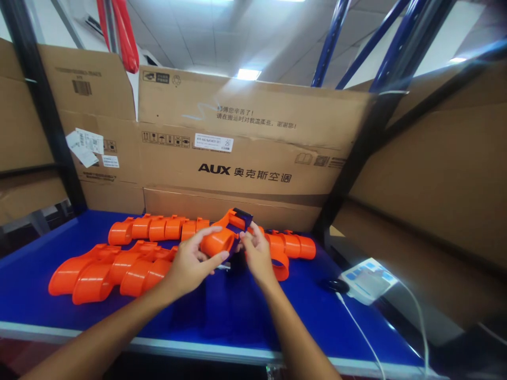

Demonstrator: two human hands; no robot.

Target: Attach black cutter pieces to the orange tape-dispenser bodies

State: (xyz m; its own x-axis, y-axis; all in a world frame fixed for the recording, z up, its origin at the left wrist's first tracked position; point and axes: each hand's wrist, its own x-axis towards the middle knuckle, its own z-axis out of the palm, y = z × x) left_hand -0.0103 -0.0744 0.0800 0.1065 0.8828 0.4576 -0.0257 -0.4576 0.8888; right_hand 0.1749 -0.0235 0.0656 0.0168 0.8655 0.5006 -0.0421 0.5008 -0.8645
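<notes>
My left hand (194,264) is wrapped round an orange plastic ring-shaped part (217,241), thumb below and fingers above it. A dark blue strap with a black end (242,215) runs along the part's upper right side. My right hand (256,250) pinches the strap near the ring, its fingertips closed on it. Both hands are raised over the middle of the blue table. Just below them, a small metallic item (224,266) is partly hidden.
Rows of orange rings (93,279) lie on the blue table (222,327) at left, others (291,247) at right. Cardboard (245,153) stands behind. A white device (369,281) with cables and a black object (336,286) sit at the right edge, near a black post (352,153).
</notes>
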